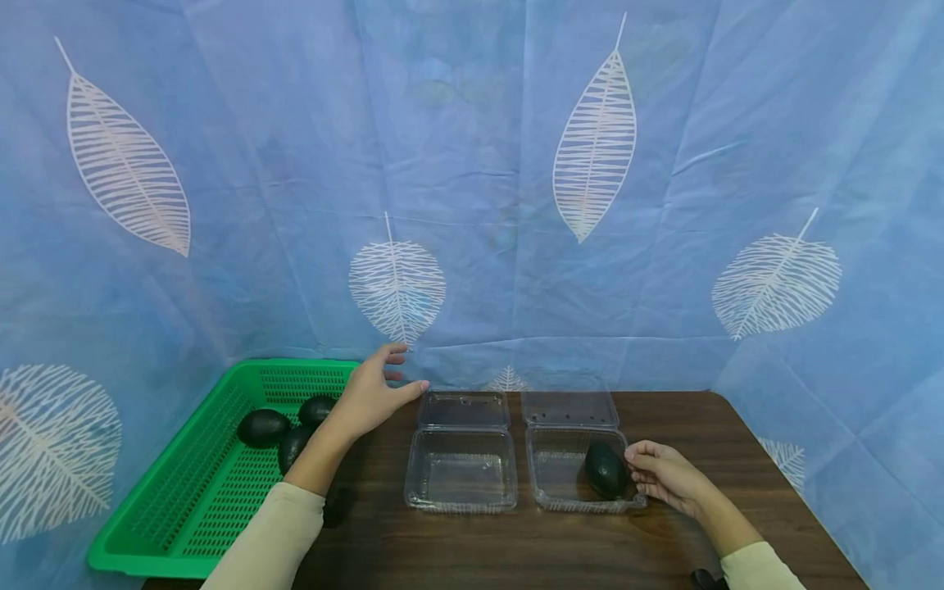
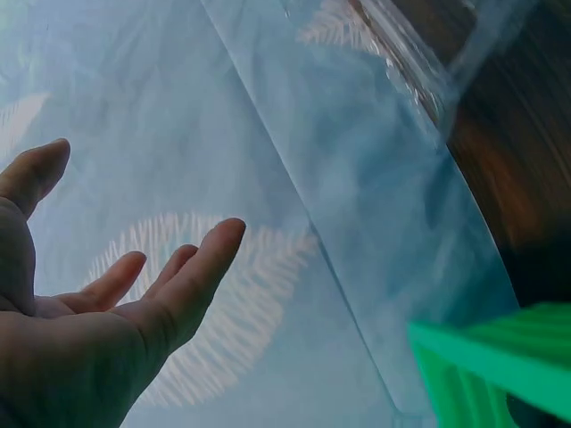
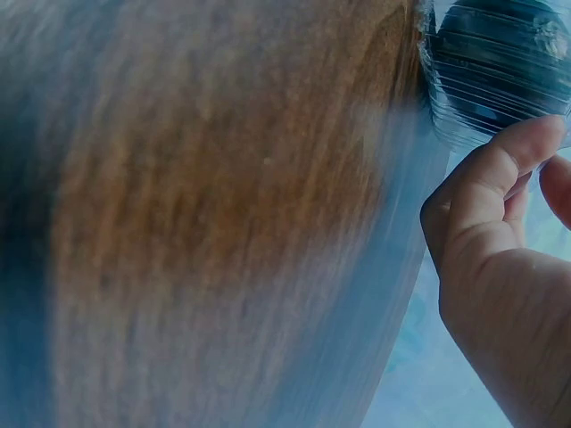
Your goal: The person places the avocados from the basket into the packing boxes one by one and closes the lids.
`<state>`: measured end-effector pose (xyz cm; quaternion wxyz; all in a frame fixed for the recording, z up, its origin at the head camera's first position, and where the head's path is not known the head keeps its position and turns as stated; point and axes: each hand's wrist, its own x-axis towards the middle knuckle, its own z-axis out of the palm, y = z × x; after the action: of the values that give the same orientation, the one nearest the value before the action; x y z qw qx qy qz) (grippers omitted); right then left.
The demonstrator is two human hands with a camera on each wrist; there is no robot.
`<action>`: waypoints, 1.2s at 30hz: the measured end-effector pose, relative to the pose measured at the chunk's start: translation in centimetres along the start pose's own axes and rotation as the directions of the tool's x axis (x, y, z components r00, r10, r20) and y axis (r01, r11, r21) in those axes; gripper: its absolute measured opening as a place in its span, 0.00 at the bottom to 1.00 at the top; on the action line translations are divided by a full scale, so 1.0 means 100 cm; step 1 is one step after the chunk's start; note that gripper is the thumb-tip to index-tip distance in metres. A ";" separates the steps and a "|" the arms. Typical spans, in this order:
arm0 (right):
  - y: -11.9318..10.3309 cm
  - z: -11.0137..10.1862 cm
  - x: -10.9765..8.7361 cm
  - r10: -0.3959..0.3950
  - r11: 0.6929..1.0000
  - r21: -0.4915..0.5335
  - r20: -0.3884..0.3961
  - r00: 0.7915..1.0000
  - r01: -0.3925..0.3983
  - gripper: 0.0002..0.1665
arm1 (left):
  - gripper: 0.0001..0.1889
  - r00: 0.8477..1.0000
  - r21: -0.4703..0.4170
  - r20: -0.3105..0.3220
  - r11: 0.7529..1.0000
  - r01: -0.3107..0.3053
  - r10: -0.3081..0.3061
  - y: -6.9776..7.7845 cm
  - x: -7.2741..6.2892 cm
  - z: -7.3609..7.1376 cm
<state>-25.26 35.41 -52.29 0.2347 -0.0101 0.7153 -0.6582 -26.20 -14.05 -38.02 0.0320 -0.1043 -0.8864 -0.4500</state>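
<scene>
In the head view my left hand (image 1: 369,397) is raised between the green basket (image 1: 165,426) and the lid of the left clear plastic box (image 1: 462,500). Its fingers are spread and hold nothing, as the left wrist view also shows. A dark avocado (image 1: 606,469) lies in the right clear plastic box (image 1: 553,492), near its right wall. My right hand (image 1: 667,475) grips that box at its right edge, thumb and forefinger close together beside the avocado. Through the ridged wall the avocado (image 3: 500,62) shows in the right wrist view. Dark avocados (image 1: 263,428) sit in the basket, partly behind my left forearm.
Both boxes have their hinged lids (image 1: 569,408) thrown back toward a blue leaf-patterned cloth (image 1: 472,164) behind the dark wooden table (image 1: 472,553). The basket stands along the table's left side. The table's right edge runs just beyond my right forearm.
</scene>
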 end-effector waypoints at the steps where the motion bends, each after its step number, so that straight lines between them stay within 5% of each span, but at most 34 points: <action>1: 0.000 0.000 0.000 -0.001 1.000 0.000 0.000 1.000 0.001 0.11 | 0.40 1.000 -0.001 -0.004 1.000 0.011 -0.011 -0.002 0.000 -0.004; 11: 0.002 -0.001 0.001 0.006 1.000 -0.012 -0.016 1.000 -0.006 0.11 | 0.43 0.992 0.022 -0.055 0.993 0.116 -0.115 -0.035 0.000 -0.039; 25: 0.002 -0.003 0.002 0.003 1.000 -0.019 -0.006 1.000 -0.003 0.11 | 0.51 0.966 0.030 0.016 0.966 0.257 -0.258 -0.084 -0.010 -0.081; 36: 0.002 -0.003 0.004 0.004 1.000 -0.030 -0.001 1.000 -0.004 0.10 | 0.54 0.900 -0.095 0.085 0.896 0.434 -0.427 -0.116 -0.015 -0.101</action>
<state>-25.71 35.62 -52.59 0.2354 -0.0120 0.7251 -0.6470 -27.55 -29.06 -41.51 -0.1016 0.0789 -0.8614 -0.4914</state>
